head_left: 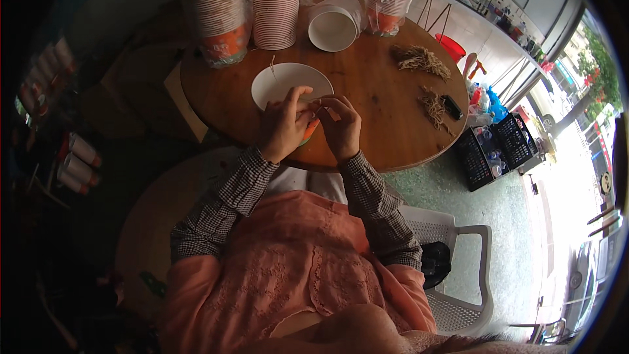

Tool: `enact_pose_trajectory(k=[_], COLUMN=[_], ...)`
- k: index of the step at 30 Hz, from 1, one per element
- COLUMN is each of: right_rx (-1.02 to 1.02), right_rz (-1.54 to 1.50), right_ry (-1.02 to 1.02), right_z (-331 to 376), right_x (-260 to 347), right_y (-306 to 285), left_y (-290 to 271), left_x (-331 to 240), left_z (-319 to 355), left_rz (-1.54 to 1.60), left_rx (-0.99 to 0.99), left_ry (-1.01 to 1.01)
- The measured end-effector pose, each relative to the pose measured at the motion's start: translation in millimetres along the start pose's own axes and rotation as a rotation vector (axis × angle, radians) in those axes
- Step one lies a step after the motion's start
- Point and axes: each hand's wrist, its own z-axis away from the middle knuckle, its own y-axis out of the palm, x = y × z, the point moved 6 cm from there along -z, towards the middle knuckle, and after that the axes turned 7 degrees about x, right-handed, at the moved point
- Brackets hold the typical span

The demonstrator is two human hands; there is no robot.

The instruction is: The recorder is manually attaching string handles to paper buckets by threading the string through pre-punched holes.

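A white paper bucket (pixel 280 80) with an orange and green outside stands at the near edge of the round table. A short tuft of twine (pixel 272 64) sticks up at its far rim. Both of my hands meet over the near right side of this bucket. My left hand (pixel 286 121) is closed, its index finger bent above the rest. Thumb and fingertips of my right hand (pixel 339 124) pinch together beside it. A thin strand that looks like twine runs between the fingertips, and the fingers partly hide it.
Tall stacks of paper buckets (pixel 278 6) line the table's far side, some wrapped in clear plastic. One bucket (pixel 332 29) lies tipped there. Bundles of twine (pixel 422 60) and a small black object (pixel 452 107) rest at the right. A black crate (pixel 478 157) and a chair (pixel 485 269) stand beyond.
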Motion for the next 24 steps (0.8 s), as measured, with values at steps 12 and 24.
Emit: enact_pose_trajectory(k=[12, 24], right_rx=[-0.04, -0.061], right_rz=[-0.066, -0.225], right_ry=[0.193, 0.103], right_z=[-4.9, 1.0], right_x=[-6.6, -14.4], right_y=[-7.1, -46.5], left_y=[2.8, 12.3], left_x=[6.4, 34.5], left_z=[-8.7, -5.3], left_rz=[0.095, 0.614], left_rx=[0.043, 0.23], left_ry=[0.012, -0.324])
